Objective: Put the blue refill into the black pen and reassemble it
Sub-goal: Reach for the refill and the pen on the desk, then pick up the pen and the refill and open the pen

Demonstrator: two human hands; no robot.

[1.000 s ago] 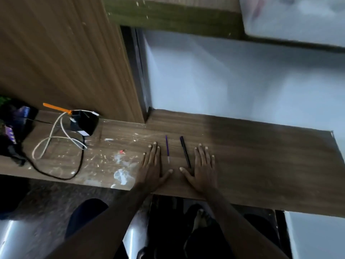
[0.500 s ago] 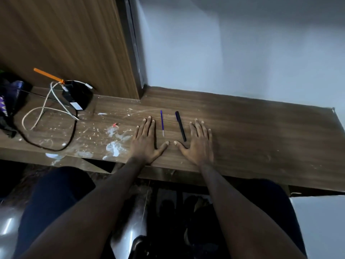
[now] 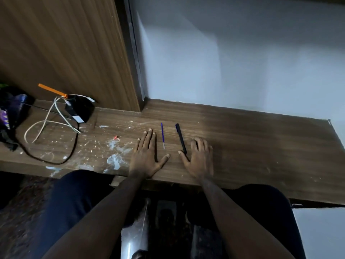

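A thin blue refill (image 3: pixel 162 135) lies on the wooden desk (image 3: pixel 242 143), pointing away from me. The black pen (image 3: pixel 180 137) lies just to its right, roughly parallel to it. My left hand (image 3: pixel 147 156) rests flat on the desk left of the refill, fingers together and thumb spread. My right hand (image 3: pixel 199 157) rests to the right of the pen with its fingers curling; its thumb lies beside the pen's near end. Neither hand holds anything.
A black adapter (image 3: pixel 79 110) with white and black cables (image 3: pixel 46 128) and an orange stick (image 3: pixel 51 90) sits at the left. A dark bag (image 3: pixel 11 113) is at the far left. White paint smears (image 3: pixel 113 156) mark the desk. A wooden panel (image 3: pixel 65 53) rises behind.
The camera has tilted down between the frames. My right hand's fingers have curled in from flat. The refill and the pen lie where they were.
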